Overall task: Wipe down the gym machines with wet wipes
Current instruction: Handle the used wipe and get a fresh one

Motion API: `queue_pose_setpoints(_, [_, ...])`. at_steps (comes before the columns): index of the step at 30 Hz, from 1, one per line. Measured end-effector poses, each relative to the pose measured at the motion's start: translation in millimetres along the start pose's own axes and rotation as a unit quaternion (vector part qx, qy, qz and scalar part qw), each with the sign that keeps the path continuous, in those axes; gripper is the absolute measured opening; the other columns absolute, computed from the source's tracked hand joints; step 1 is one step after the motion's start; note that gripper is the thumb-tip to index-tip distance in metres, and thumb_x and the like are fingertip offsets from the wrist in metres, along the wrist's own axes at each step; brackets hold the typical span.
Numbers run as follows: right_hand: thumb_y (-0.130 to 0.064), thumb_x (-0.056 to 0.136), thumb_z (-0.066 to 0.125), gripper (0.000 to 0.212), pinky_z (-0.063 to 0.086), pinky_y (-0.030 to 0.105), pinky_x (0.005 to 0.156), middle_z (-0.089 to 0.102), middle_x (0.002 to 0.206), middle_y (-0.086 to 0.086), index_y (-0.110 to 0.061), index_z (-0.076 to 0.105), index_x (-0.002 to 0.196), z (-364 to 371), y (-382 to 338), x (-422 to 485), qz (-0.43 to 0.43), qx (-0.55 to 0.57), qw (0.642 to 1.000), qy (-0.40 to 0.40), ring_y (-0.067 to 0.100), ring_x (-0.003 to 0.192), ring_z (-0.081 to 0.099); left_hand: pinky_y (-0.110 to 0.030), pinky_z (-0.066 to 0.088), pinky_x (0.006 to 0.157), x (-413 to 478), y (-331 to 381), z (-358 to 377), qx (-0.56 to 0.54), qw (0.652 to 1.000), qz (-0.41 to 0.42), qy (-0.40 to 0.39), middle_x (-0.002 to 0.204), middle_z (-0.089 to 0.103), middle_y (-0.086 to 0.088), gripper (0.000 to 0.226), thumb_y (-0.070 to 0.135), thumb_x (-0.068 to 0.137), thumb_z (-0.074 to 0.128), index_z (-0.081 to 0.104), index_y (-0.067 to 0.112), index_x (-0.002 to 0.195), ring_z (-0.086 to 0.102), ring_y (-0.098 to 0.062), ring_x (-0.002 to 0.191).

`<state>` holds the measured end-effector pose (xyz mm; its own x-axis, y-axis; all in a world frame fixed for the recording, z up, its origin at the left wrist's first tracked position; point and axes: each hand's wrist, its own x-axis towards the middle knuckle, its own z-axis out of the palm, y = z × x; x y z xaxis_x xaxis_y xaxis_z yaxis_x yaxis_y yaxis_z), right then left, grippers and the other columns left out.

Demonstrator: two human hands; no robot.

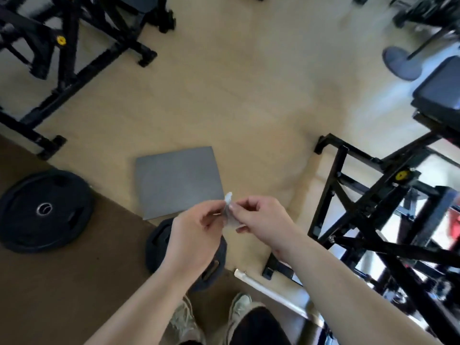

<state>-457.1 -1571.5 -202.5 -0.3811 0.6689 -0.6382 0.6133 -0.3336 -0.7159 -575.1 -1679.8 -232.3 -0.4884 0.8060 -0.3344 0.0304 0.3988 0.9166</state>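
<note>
White-grey wipe packet [229, 212] is pinched between the left hand [196, 235] and the right hand [261, 220], held above the floor [249, 95] beside the black machine [368, 202]. Were it torn unevenly or jerked, it could be dropped.

The floor [249, 95] is light wood. Just past the fingers [245, 203] lies a flat grey mat [178, 181]. To the left of the fingers the floor turns dark brown [62, 282], and a big black weight plate [43, 211] lies flat there. A smaller black plate [154, 245] lies right under the fingers, partly hidden. A black machine frame [373, 195] stands to the right of the fingers, and another frame [74, 58] stands far past them on the left. A silver bar [273, 293] lies below and to the right.
</note>
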Motion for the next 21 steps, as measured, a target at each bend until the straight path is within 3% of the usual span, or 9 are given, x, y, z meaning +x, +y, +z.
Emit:
queue_pose_setpoints(2, [-0.023, 0.099, 0.068, 0.018, 0.059, 0.029, 0.072, 0.079, 0.086, 0.008, -0.017, 0.079, 0.086, -16, -18, -3, 0.007, 0.004, 1.000, -0.024, 0.012, 0.070, 0.067, -0.038, 0.061, 0.086, 9, 29, 0, -0.026, 1.000, -0.013, -0.004, 0.093, 0.078, 0.016, 0.034, 0.006, 0.093, 0.073, 0.074, 0.039, 0.099, 0.074, -0.006, 0.089])
queue_pose_setpoints(5, [-0.026, 0.100, 0.066, 0.019, 0.060, 0.035, 0.080, 0.079, 0.088, 0.008, -0.019, 0.078, 0.087, -52, -40, -1, 0.006, 0.001, 1.000, -0.030, 0.016, 0.078, 0.071, -0.031, 0.060, 0.082, 33, 71, 16, -0.006, 0.999, 0.000, -0.045, 0.086, 0.077, 0.015, 0.032, 0.009, 0.093, 0.074, 0.074, 0.041, 0.088, 0.073, -0.005, 0.081])
queue_pose_setpoints(9, [-0.026, 0.101, 0.063, 0.010, 0.057, 0.023, 0.064, 0.078, 0.090, 0.005, -0.018, 0.069, 0.100, -123, -64, 33, -0.004, -0.016, 0.999, 0.047, 0.013, 0.070, 0.075, -0.024, 0.057, 0.076, 96, 109, 65, 0.059, 0.993, 0.014, -0.102, 0.083, 0.077, 0.018, 0.026, 0.015, 0.092, 0.075, 0.074, 0.040, 0.087, 0.073, -0.004, 0.081])
queue_pose_setpoints(11, [-0.026, 0.102, 0.057, 0.015, 0.058, 0.030, 0.065, 0.077, 0.087, 0.008, -0.015, 0.066, 0.099, -164, -73, 61, 0.001, -0.028, 0.997, 0.078, 0.025, 0.072, 0.075, -0.022, 0.054, 0.073, 141, 129, 101, 0.086, 0.988, 0.022, -0.127, 0.083, 0.076, 0.018, 0.010, 0.024, 0.093, 0.075, 0.077, 0.034, 0.093, 0.070, 0.004, 0.077])
queue_pose_setpoints(13, [-0.026, 0.101, 0.055, 0.017, 0.059, 0.035, 0.076, 0.076, 0.085, 0.002, -0.018, 0.069, 0.098, -212, -77, 96, -0.002, -0.038, 0.994, 0.104, 0.024, 0.076, 0.072, -0.018, 0.051, 0.071, 189, 155, 143, 0.116, 0.981, 0.034, -0.151, 0.084, 0.076, 0.016, 0.005, 0.031, 0.095, 0.071, 0.076, 0.032, 0.097, 0.068, 0.005, 0.079])
queue_pose_setpoints(16, [-0.025, 0.100, 0.057, 0.020, 0.050, 0.014, 0.076, 0.068, 0.096, -0.012, -0.024, 0.068, 0.116, -292, -86, 131, 0.010, -0.004, 0.985, 0.173, 0.005, 0.089, 0.064, -0.006, 0.045, 0.068, 249, 205, 207, 0.146, 0.969, 0.042, -0.196, 0.090, 0.072, 0.014, 0.004, 0.026, 0.096, 0.070, 0.068, 0.030, 0.096, 0.065, 0.007, 0.080])
queue_pose_setpoints(18, [-0.025, 0.099, 0.058, 0.021, 0.045, 0.007, 0.071, 0.070, 0.101, -0.013, -0.027, 0.071, 0.116, -342, -96, 146, 0.004, 0.001, 0.980, 0.200, 0.001, 0.092, 0.064, -0.007, 0.044, 0.066, 279, 240, 246, 0.137, 0.964, 0.066, -0.219, 0.085, 0.070, 0.014, 0.013, 0.020, 0.095, 0.071, 0.066, 0.030, 0.089, 0.061, 0.011, 0.073])
queue_pose_setpoints(21, [-0.029, 0.097, 0.058, 0.020, 0.056, 0.030, 0.073, 0.075, 0.086, -0.002, -0.021, 0.076, 0.096, -402, -111, 171, 0.023, -0.007, 0.975, 0.223, 0.017, 0.086, 0.071, -0.020, 0.047, 0.063, 325, 279, 293, 0.117, 0.961, 0.099, -0.231, 0.070, 0.067, 0.012, 0.019, 0.012, 0.090, 0.070, 0.065, 0.028, 0.081, 0.060, 0.006, 0.063])
